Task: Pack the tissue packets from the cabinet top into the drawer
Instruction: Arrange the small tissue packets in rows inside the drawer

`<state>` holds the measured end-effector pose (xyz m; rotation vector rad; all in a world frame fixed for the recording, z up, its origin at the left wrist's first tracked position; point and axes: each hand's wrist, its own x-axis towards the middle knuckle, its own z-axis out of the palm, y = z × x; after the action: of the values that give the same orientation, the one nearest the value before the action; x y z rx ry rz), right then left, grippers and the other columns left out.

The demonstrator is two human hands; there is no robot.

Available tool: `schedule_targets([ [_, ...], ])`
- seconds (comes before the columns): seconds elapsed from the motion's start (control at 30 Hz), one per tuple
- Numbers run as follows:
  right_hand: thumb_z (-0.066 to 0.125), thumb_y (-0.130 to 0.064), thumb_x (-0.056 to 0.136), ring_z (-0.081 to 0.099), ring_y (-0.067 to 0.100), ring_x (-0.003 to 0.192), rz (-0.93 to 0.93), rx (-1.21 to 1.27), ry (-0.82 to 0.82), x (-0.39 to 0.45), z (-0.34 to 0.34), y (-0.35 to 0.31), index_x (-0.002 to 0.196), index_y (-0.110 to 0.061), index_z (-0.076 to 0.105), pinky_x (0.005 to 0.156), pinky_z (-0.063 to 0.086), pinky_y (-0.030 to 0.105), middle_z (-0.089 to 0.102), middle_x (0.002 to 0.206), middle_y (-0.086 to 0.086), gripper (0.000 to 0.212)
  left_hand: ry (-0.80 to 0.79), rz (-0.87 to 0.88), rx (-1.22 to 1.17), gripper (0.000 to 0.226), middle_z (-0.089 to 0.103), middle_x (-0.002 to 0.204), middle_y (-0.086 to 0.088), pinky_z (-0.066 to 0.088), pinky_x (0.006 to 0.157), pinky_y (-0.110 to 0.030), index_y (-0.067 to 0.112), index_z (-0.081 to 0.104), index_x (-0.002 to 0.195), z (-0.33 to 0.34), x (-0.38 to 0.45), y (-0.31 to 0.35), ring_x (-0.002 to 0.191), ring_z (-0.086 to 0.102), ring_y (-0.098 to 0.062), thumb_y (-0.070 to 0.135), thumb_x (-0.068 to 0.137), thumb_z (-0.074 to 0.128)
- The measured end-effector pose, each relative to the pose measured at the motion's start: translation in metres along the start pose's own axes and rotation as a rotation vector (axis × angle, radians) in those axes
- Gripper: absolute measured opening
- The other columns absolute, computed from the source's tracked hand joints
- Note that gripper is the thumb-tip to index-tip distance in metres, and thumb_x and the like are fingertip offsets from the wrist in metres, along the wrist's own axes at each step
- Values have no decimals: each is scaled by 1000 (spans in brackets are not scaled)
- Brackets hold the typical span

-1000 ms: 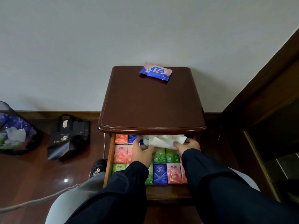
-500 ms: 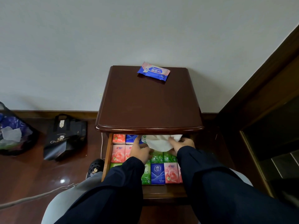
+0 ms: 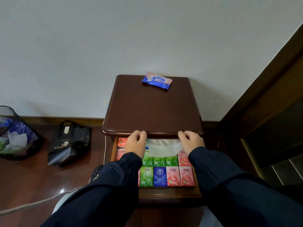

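Observation:
The open drawer (image 3: 168, 194) of a dark wooden cabinet (image 3: 152, 112) holds rows of several pink, green and blue tissue packets (image 3: 159, 176). A white soft tissue pack (image 3: 164, 147) lies across the back row, partly under the cabinet top. My left hand (image 3: 135, 143) hovers above the drawer's left side, fingers loosely curled, holding nothing. My right hand (image 3: 190, 141) hovers at the white pack's right end, fingers loosely curled, also holding nothing. One blue and pink wipes packet (image 3: 157, 80) lies at the back of the cabinet top.
A black paper bag (image 3: 70, 143) stands on the wooden floor left of the cabinet. A mesh bin (image 3: 14, 135) with trash sits at the far left. A grey cable (image 3: 32, 203) runs across the floor. Dark wooden furniture (image 3: 270, 112) rises at the right.
Both hands have let go of the white tissue pack and lifted up to the cabinet top's front edge. The white pack now lies flat at the back of the drawer.

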<state>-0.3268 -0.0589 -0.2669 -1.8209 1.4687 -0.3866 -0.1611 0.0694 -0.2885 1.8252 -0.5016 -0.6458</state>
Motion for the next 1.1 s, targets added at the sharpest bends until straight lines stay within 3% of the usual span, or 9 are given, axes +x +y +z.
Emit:
schedule_targets([
  [0.07, 56, -38, 96, 55, 17, 67, -143, 43, 37, 7, 2, -14, 70, -17, 57, 61, 41, 32, 57, 67, -3, 33, 13, 114, 36, 28, 59, 72, 4, 45, 64, -22, 15, 61, 78, -2, 15, 15, 66, 53, -7, 31, 100, 54],
  [0.17, 61, -24, 93, 56, 13, 88, -310, 54, 75, 25, 11, -31, 90, -26, 64, 78, 45, 26, 60, 92, -10, 5, 33, 220, 136, 6, 63, 98, -1, 50, 80, -31, 23, 64, 97, -4, 43, 29, 87, 59, -14, 20, 96, 59],
  [0.27, 62, -19, 92, 50, 14, 112, -396, 8, 35, 50, 23, -45, 116, -27, 62, 95, 40, 25, 53, 115, -11, 25, -3, 211, 426, 33, 57, 126, 2, 45, 101, -42, 31, 57, 125, -6, 70, 28, 115, 52, -22, 28, 93, 62],
  [0.37, 63, -17, 90, 45, 19, 126, -427, -52, 15, 83, 35, -61, 133, -25, 54, 100, 33, 23, 47, 138, -5, 45, -63, 228, 715, 69, 37, 154, 3, 26, 118, -42, 35, 32, 152, -3, 92, 22, 142, 31, -25, 45, 91, 63],
  [0.43, 64, -16, 90, 38, 22, 134, -415, -98, 11, 110, 41, -73, 141, -24, 48, 104, 29, 23, 38, 150, -2, 54, -99, 248, 794, 85, 22, 163, 3, 13, 124, -44, 37, 14, 158, 1, 107, 18, 150, 17, -23, 53, 89, 62],
  [0.57, 64, -20, 90, 31, 27, 141, -435, -233, 32, 177, 51, -105, 150, -18, 38, 113, 31, 33, 29, 159, 1, 65, -121, 214, 823, 102, 7, 167, 7, 3, 124, -46, 31, -5, 159, 6, 124, 12, 154, 3, -18, 60, 87, 61],
  [0.8, 58, -46, 90, 19, 28, 148, -363, -483, -42, 267, 72, -148, 155, -28, 25, 114, 31, 57, 27, 162, -3, 75, -21, 282, 805, 102, 3, 167, 10, -1, 123, -42, 25, -7, 160, 9, 117, 1, 154, 1, -14, 60, 88, 58],
  [0.9, 49, -55, 93, 17, 28, 149, -402, -598, -26, 262, 85, -134, 155, -32, 26, 117, 22, 59, 24, 163, -6, 70, -23, 283, 788, 104, 4, 167, 10, -2, 123, -43, 26, -9, 159, 10, 116, 3, 153, 1, -14, 59, 88, 59],
  [1.1, 53, -61, 90, 28, 33, 141, -602, -563, -79, 193, 75, -94, 147, -27, 41, 118, 26, 50, 37, 152, -5, 67, -43, 247, 652, 113, 21, 163, 2, -1, 123, -39, 21, -7, 159, 5, 110, 14, 153, 11, -15, 53, 84, 70],
])
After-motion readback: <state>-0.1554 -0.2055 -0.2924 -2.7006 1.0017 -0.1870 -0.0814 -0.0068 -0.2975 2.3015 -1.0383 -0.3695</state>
